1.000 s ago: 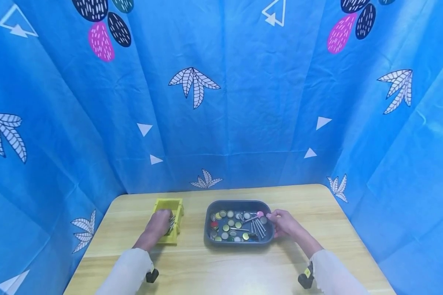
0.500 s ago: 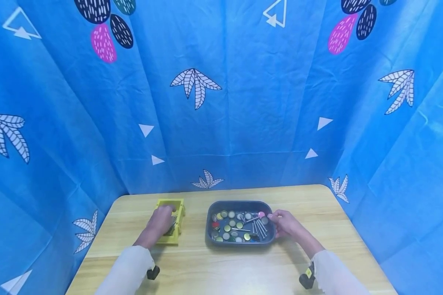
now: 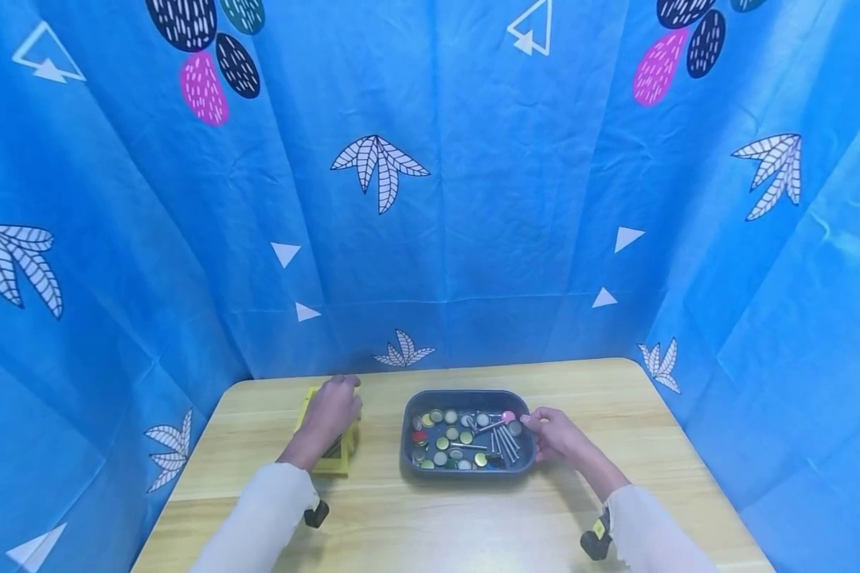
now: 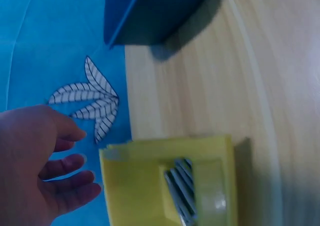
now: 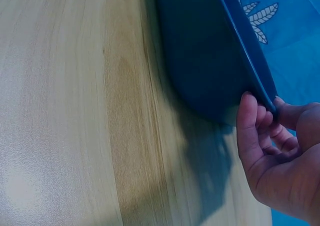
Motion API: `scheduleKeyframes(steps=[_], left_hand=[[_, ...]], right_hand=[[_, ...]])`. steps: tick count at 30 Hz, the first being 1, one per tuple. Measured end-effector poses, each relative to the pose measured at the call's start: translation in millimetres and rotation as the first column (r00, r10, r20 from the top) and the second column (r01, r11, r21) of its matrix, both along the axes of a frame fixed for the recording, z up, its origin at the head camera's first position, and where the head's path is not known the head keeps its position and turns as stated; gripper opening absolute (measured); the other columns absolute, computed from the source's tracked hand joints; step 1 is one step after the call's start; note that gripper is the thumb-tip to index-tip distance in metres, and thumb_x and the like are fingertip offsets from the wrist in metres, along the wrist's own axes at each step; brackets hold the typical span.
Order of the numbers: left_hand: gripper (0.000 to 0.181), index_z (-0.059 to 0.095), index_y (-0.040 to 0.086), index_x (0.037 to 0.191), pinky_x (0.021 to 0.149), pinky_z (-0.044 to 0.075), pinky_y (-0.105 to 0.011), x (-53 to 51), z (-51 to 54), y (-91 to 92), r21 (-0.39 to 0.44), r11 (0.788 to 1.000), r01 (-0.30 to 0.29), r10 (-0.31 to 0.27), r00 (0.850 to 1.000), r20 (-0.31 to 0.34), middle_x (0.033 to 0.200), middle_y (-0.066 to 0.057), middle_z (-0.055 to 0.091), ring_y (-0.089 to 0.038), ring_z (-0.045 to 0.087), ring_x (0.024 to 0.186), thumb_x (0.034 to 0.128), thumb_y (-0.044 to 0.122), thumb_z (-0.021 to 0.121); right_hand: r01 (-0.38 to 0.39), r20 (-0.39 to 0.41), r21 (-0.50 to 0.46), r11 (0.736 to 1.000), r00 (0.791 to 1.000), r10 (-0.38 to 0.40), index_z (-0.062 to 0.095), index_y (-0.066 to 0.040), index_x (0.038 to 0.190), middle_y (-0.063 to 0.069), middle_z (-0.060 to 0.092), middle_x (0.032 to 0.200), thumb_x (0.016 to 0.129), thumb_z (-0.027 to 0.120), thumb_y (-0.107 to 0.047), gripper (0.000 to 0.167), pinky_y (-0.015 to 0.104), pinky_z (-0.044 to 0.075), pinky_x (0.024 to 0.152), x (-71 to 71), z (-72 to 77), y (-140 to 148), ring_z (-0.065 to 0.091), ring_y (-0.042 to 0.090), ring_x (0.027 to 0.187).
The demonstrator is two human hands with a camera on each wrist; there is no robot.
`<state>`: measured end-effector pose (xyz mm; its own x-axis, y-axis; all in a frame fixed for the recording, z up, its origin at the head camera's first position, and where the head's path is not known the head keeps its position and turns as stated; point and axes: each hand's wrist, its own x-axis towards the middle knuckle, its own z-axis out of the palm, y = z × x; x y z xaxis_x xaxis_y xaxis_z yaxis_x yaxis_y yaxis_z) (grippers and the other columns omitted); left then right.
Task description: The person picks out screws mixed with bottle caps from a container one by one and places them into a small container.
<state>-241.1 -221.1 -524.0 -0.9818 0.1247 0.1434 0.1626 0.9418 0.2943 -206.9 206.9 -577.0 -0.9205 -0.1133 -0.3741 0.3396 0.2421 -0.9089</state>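
My left hand [image 3: 332, 411] hovers over the yellow bin [image 3: 340, 468], covering much of it in the head view. Its fingers are loosely curled, and nothing shows between them in the left wrist view. Several grey metal rods [image 4: 181, 188] lie inside that bin. My right hand [image 3: 553, 434] pinches the right rim of a dark grey-blue tray [image 5: 210, 56], thumb on one side and fingers on the other. In the tray lie several small round discs like bottle caps [image 3: 452, 434], gold, silver, red and pink, plus long nail-like metal rods [image 3: 507, 443] at the right.
Both containers stand on a light wooden table [image 3: 430, 525], the yellow bin left of the tray with a strip of bare wood between them. A blue patterned cloth [image 3: 437, 239] hangs behind and along both sides.
My left hand has come up out of the yellow bin and shifted right and towards the back, over its far right edge. The right hand and tray have hardly moved.
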Motion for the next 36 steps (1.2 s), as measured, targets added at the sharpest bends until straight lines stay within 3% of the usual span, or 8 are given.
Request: scheduleKeyframes(steps=[6,10,14,18,26,31,36], left_hand=[[0.03,0.069,0.002,0.121,0.091,0.062,-0.047,-3.1,11.6,28.9,-0.039,0.994,0.101,-0.104,0.99,-0.092,0.116,-0.018,0.07,-0.035,0.067,0.109,0.0929,0.01,0.064],[0.025,0.071,0.005,0.116,0.087,0.064,-0.044,-3.1,14.6,52.1,-0.085,0.98,0.179,-0.191,0.967,-0.171,0.113,-0.016,0.072,-0.034,0.069,0.106,0.0919,0.01,0.068],[0.023,0.073,0.008,0.114,0.081,0.064,-0.042,-1.3,12.2,74.3,-0.103,0.966,0.238,-0.255,0.947,-0.196,0.111,-0.014,0.073,-0.032,0.069,0.104,0.0912,0.013,0.071],[0.022,0.073,0.009,0.112,0.08,0.064,-0.039,2.3,7.8,94.7,-0.099,0.948,0.303,-0.316,0.936,-0.157,0.104,-0.009,0.073,-0.027,0.069,0.099,0.0907,0.014,0.071],[0.022,0.074,0.014,0.114,0.085,0.062,-0.036,7.3,-5.4,132.4,-0.126,0.896,0.425,-0.427,0.904,0.008,0.105,-0.005,0.073,-0.02,0.068,0.096,0.0933,0.021,0.07],[0.026,0.074,0.022,0.12,0.084,0.06,-0.03,7.9,-14.4,152.7,-0.165,0.866,0.472,-0.461,0.881,0.104,0.106,0.0,0.073,-0.013,0.067,0.092,0.0936,0.022,0.07],[0.028,0.076,0.024,0.119,0.079,0.059,-0.027,11.5,-21.2,168.9,-0.154,0.846,0.511,-0.486,0.857,0.172,0.102,0.003,0.072,-0.01,0.063,0.086,0.0918,0.018,0.071]], right_hand=[[0.008,0.009,0.023,1.0,1.0,-0.008,0.056,0.005,0.105,0.011,0.061,0.08,0.106,0.056,-0.022,0.026,0.033,0.059,0.059,-0.8,2.3,2,0.061,0.019,0.062],[0.002,0.01,0.035,0.999,1.0,-0.003,0.056,0.004,0.106,0.011,0.061,0.08,0.106,0.056,-0.022,0.026,0.034,0.06,0.06,-1.0,3.6,2,0.06,0.017,0.061],[-0.003,0.011,0.034,0.999,1.0,0.003,0.056,0.004,0.106,0.01,0.061,0.079,0.106,0.056,-0.023,0.027,0.034,0.06,0.059,-0.5,3.9,3,0.06,0.017,0.061],[-0.006,0.014,0.03,1.0,1.0,0.005,0.055,0.005,0.107,0.01,0.061,0.079,0.106,0.056,-0.023,0.028,0.033,0.06,0.058,-1.1,4.0,4,0.06,0.017,0.061],[-0.02,0.012,0.048,0.999,1.0,0.02,0.055,0.004,0.109,0.01,0.061,0.08,0.106,0.057,-0.025,0.03,0.034,0.061,0.059,-2.0,4.5,3,0.061,0.017,0.061],[-0.009,0.001,0.059,0.998,1.0,0.009,0.056,0.002,0.107,0.009,0.06,0.078,0.106,0.057,-0.026,0.029,0.032,0.059,0.056,-1.3,4.4,2,0.059,0.017,0.06],[0.0,0.001,0.067,0.998,1.0,0.0,0.056,0.003,0.107,0.011,0.061,0.08,0.105,0.057,-0.025,0.028,0.033,0.06,0.056,-0.1,4.7,1,0.06,0.017,0.059]])
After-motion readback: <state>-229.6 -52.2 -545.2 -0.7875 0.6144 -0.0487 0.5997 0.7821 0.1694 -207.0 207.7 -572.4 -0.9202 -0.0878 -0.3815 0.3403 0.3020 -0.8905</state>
